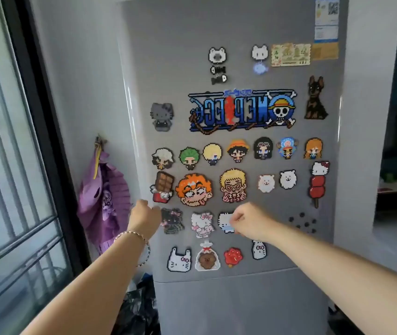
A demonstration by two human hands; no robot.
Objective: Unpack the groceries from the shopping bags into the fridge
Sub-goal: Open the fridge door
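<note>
Window-side corner; fridge door (180,56) shut, magnets (194,189) all over; left hand (144,213) curls round its left edge; right hand (250,221) loosely curled, apparently empty. Pull steadily from that edge.

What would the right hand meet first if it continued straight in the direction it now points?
Most likely the white and blue magnet on the fridge door: the right hand points at it, and may already touch it.
</note>
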